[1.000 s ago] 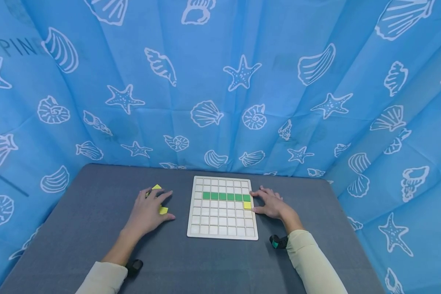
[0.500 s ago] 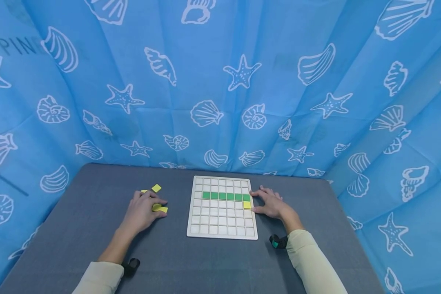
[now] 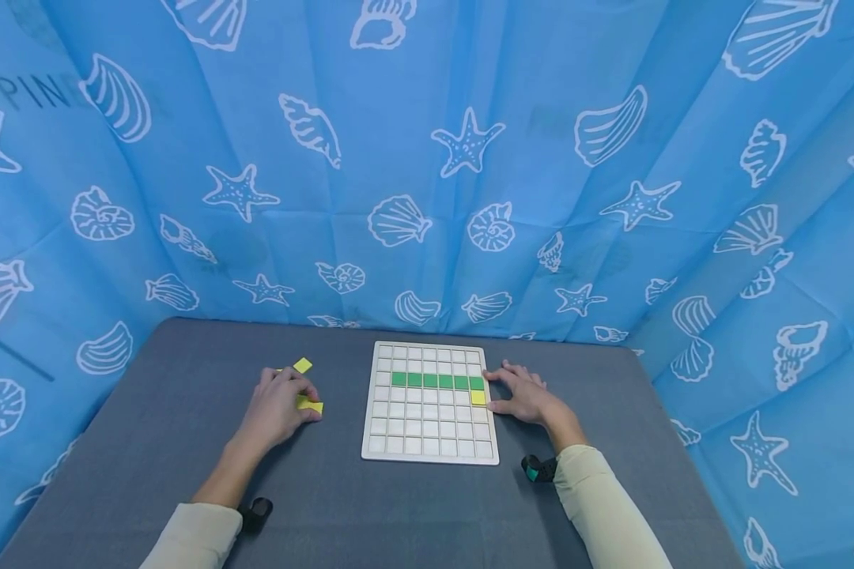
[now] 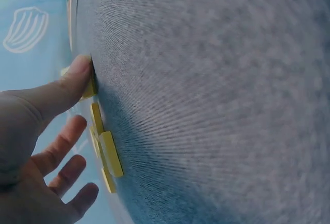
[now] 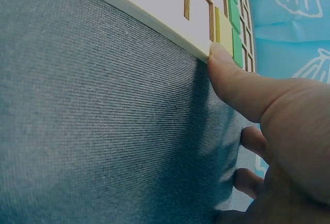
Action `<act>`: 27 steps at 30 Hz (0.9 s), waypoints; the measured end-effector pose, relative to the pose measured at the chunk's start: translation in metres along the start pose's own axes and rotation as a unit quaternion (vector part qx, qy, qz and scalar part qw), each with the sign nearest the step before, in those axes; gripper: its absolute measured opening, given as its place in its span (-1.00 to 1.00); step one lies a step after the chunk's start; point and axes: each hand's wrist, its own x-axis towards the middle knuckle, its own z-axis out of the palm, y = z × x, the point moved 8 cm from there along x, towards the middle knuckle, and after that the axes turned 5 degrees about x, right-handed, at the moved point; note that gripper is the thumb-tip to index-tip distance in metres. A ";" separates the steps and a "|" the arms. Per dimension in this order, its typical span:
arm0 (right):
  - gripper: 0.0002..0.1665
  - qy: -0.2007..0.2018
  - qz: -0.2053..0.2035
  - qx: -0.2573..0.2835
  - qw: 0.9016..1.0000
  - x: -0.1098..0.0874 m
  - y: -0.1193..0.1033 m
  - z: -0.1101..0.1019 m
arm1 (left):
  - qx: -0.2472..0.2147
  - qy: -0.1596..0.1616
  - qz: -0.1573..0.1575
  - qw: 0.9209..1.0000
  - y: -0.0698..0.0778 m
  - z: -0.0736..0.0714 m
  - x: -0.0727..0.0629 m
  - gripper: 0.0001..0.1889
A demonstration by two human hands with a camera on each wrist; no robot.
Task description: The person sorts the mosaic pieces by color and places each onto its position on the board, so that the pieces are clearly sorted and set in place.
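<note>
My left hand (image 3: 273, 407) pinches a yellow square tile (image 3: 313, 407) between thumb and forefinger, low over the table left of the board. In the left wrist view the thumb lies on that tile (image 4: 91, 86), and more yellow tiles (image 4: 111, 154) lie close by under the other fingers. A loose yellow tile (image 3: 302, 365) sits just beyond the hand. My right hand (image 3: 530, 395) rests with thumb and forefinger against the right edge of the white grid board (image 3: 430, 450). On the board is a row of green tiles (image 3: 430, 381), with one yellow tile (image 3: 478, 397) below its right end.
A grey cloth covers the table (image 3: 413, 514). Behind it and at both sides hangs a blue curtain (image 3: 427, 158) with white shell prints. Black bands (image 3: 256, 514) are on both wrists.
My left hand has drawn back slightly to the left, and its thumb and forefinger have come together on a yellow tile. The right hand and the board stay in place.
</note>
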 end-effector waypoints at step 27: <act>-0.25 0.003 -0.003 0.009 1.000 -0.001 0.001 0.000 | -0.242 0.055 -0.056 0.967 0.028 -0.001 0.000 -0.83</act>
